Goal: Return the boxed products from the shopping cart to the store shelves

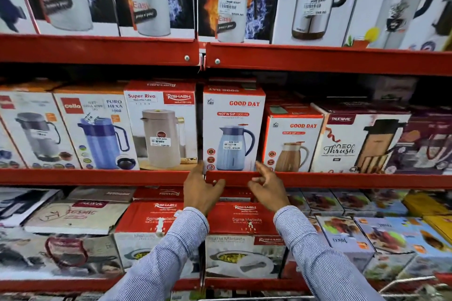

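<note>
A white and red Good Day flask box (233,129) with a blue jug pictured on it stands upright on the middle red shelf (342,179). My left hand (199,189) is at the box's lower left corner, fingers loose and apart, one fingertip touching the corner. My right hand (267,188) hovers at the lower right corner with fingers spread, over the shelf's front lip. Neither hand grips the box. A thin white wire rim of the shopping cart (401,282) shows at the bottom right; its contents are out of view.
Flask boxes flank the Good Day box: a Rishabh Super Riva box (160,127) on the left, a shorter Good Day box (292,139) on the right. Below sit Rishabh Sigma Marbella boxes (242,220). The upper shelf (318,58) holds tall flask boxes.
</note>
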`<state>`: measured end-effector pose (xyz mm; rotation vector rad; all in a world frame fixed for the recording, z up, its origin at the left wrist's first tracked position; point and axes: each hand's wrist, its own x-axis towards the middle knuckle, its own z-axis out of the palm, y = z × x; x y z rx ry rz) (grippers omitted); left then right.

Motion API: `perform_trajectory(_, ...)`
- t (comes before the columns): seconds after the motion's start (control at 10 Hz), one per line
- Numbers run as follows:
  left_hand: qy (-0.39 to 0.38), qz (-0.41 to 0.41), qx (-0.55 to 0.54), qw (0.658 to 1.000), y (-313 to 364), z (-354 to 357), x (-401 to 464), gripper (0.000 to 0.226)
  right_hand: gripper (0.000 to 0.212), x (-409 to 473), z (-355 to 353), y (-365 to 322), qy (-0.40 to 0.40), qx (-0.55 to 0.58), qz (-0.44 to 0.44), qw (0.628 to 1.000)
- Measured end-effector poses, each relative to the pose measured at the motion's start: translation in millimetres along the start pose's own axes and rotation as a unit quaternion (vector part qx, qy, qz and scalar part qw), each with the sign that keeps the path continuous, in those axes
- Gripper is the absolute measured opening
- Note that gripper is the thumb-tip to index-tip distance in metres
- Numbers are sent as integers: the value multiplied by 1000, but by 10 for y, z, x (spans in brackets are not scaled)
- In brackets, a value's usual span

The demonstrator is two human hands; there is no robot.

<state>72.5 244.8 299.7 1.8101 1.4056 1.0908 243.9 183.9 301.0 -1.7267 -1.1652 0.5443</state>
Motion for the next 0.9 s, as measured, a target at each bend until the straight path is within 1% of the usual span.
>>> perform_trajectory(0.3,-22,16,20,999,20,-50,-68,84,70,-24,0,-3,9,7,3,1000)
perform_trajectory(0.4,-28,19,21,999,25,-56,-85,84,70,-44,-4,7,12,6,2,1000)
perform_trajectory(0.6,-12,4,15,1000,20,-45,-68,79,76,-65,-1,-9,-11,-7,8,1000)
perform_trajectory(0.7,-23,9,18,1000,18,-44,-82,79,78,-77,-17,-20,-19,-16,12,1000)
perform_trajectory(0.8,-27,18,16,999,-2,-47,-71,78,75,-112,-54,-56,-32,-3,16,999)
perform_trajectory(0.9,9,61,21,998,57,-97,-116,75,59,-244,-135,-91,80,53,-34,995)
